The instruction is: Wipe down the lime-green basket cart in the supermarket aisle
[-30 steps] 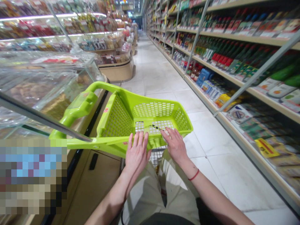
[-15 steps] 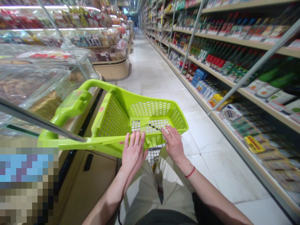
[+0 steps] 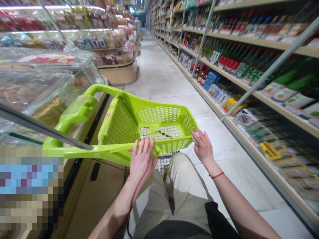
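A lime green plastic shopping basket [image 3: 124,126] with a long handle [image 3: 77,113] lies tilted in front of me, with nothing in it. My left hand [image 3: 142,159] rests flat on the basket's near rim, fingers stretched out. At the basket's right corner is my right hand [image 3: 203,146], a red band on its wrist and its fingers curled against the rim. My legs in beige trousers [image 3: 174,196] are below the basket.
A glass bulk food counter [image 3: 45,83] stands close on the left. Long shelves of bottles and packets [image 3: 249,66] line the right side. A white tiled aisle [image 3: 164,79] runs ahead between them. A metal wire frame [image 3: 164,162] shows under the basket.
My right hand has slid from the near rim outward to the basket's right corner. The left hand and the basket have stayed put.
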